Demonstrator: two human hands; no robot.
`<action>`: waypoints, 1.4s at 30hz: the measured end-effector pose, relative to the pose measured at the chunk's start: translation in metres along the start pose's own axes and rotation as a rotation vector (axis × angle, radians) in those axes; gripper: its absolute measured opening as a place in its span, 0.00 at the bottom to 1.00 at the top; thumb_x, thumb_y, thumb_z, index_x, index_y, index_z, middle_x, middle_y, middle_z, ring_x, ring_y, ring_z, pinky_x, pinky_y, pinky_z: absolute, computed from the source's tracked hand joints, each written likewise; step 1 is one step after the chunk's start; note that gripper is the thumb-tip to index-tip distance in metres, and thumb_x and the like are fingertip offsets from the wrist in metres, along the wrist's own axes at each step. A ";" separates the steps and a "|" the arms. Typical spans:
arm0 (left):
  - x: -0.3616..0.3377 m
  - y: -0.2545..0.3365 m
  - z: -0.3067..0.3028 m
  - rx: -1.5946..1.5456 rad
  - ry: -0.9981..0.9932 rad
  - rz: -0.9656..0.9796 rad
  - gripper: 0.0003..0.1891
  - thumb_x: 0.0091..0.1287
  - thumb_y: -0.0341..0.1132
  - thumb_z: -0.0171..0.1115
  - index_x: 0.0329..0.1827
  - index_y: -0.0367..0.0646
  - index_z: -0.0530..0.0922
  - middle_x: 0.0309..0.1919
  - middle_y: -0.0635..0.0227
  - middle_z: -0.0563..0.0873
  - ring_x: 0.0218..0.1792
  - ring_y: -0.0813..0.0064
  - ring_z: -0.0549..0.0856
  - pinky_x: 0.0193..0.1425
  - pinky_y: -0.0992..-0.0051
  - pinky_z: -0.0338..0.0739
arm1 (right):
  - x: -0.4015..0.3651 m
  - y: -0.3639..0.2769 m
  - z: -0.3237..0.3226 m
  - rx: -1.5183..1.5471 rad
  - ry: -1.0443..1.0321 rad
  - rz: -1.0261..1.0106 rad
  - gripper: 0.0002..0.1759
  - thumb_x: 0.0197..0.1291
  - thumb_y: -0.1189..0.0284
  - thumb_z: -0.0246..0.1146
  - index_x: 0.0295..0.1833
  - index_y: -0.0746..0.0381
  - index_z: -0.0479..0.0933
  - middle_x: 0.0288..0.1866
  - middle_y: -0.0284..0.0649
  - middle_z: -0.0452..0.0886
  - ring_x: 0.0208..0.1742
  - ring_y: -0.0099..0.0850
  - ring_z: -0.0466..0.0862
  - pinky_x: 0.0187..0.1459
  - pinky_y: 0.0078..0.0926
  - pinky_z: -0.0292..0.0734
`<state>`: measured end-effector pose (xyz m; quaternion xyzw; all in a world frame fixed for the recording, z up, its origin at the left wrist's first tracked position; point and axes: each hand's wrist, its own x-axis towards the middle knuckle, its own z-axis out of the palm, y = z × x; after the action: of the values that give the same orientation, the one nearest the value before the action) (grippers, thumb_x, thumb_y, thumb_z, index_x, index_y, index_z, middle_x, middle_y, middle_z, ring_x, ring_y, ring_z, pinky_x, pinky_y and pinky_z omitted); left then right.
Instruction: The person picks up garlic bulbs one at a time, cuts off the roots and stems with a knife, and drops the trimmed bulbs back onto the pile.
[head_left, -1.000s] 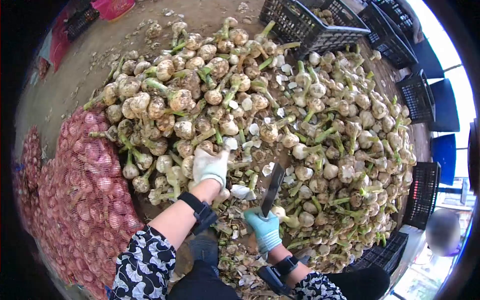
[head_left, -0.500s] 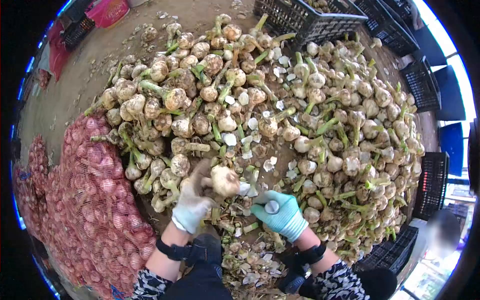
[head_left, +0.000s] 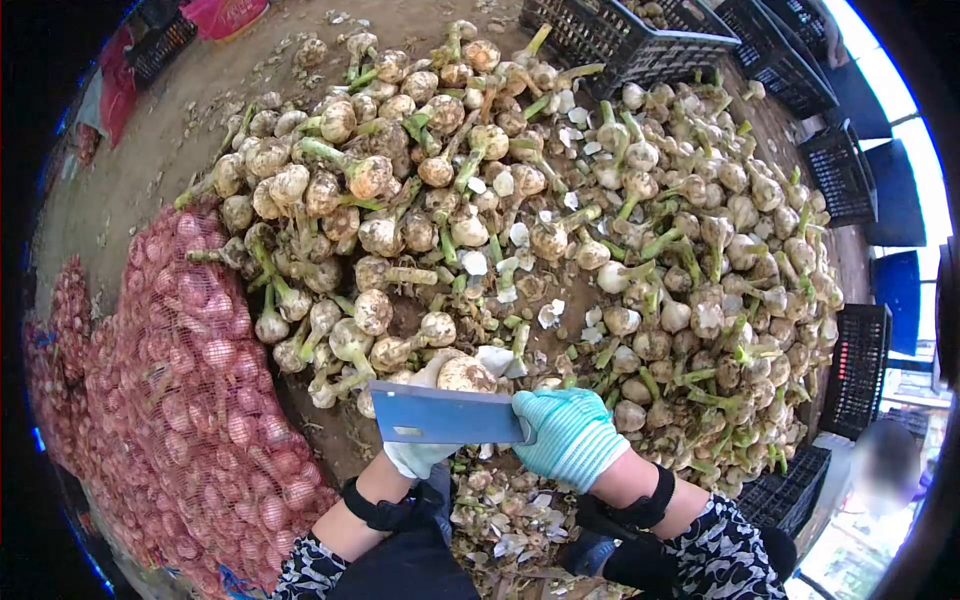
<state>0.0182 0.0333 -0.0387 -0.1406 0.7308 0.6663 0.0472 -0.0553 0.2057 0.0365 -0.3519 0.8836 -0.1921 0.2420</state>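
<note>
My left hand [head_left: 418,459], in a white glove, is closed round a garlic bulb [head_left: 467,376] with soil-stained skin. A broad cleaver blade [head_left: 445,414] passes in front of that hand and hides much of its palm and fingers. The cleaver's handle is wrapped in my right hand [head_left: 572,436], which wears a teal-striped glove. Its blade points left, with one long edge right at the lower side of the bulb. Below both hands lies a heap of trimmed skins and roots [head_left: 510,525].
Soiled garlic with stalks [head_left: 370,178] is piled ahead. Another large garlic pile [head_left: 715,290] spreads on the right. Red mesh sacks of garlic [head_left: 200,400] lie at left. Black crates [head_left: 640,50] stand behind and along the right side. A blurred person [head_left: 887,465] is at far right.
The cleaver has swung round, so its blade now shows broadside across my left hand. My left hand has moved slightly right and down with the bulb. The whole view has shifted a little.
</note>
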 end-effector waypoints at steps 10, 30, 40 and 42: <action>-0.019 0.062 -0.015 -0.082 -0.145 0.169 0.30 0.41 0.31 0.72 0.51 0.34 0.72 0.34 0.67 0.81 0.42 0.74 0.80 0.49 0.75 0.76 | 0.003 0.058 0.038 0.100 -0.071 0.485 0.10 0.48 0.68 0.63 0.36 0.62 0.77 0.25 0.46 0.80 0.26 0.42 0.81 0.30 0.35 0.76; 0.036 0.116 0.012 -0.660 0.100 0.134 0.23 0.60 0.50 0.56 0.47 0.40 0.71 0.40 0.56 0.78 0.42 0.59 0.78 0.48 0.59 0.75 | -0.010 -0.020 0.214 1.431 0.386 0.565 0.13 0.53 0.74 0.66 0.45 0.65 0.78 0.27 0.32 0.81 0.26 0.23 0.76 0.25 0.20 0.72; 0.080 -0.005 0.012 1.199 -0.029 -0.471 0.46 0.46 0.54 0.69 0.64 0.37 0.61 0.44 0.53 0.81 0.44 0.62 0.83 0.47 0.69 0.79 | -0.008 -0.009 0.107 1.363 0.349 0.827 0.10 0.51 0.71 0.69 0.37 0.64 0.79 0.28 0.31 0.81 0.27 0.18 0.77 0.31 0.17 0.73; 0.076 0.019 0.001 0.790 -0.020 -0.517 0.49 0.43 0.51 0.74 0.64 0.34 0.60 0.47 0.51 0.80 0.46 0.63 0.83 0.53 0.69 0.77 | -0.004 -0.004 0.090 1.221 0.359 0.675 0.11 0.50 0.71 0.69 0.37 0.64 0.79 0.28 0.32 0.82 0.28 0.19 0.79 0.32 0.18 0.75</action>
<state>-0.0598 0.0249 -0.0404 -0.2829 0.8690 0.3048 0.2683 -0.0001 0.1908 -0.0329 0.1754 0.7054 -0.6213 0.2927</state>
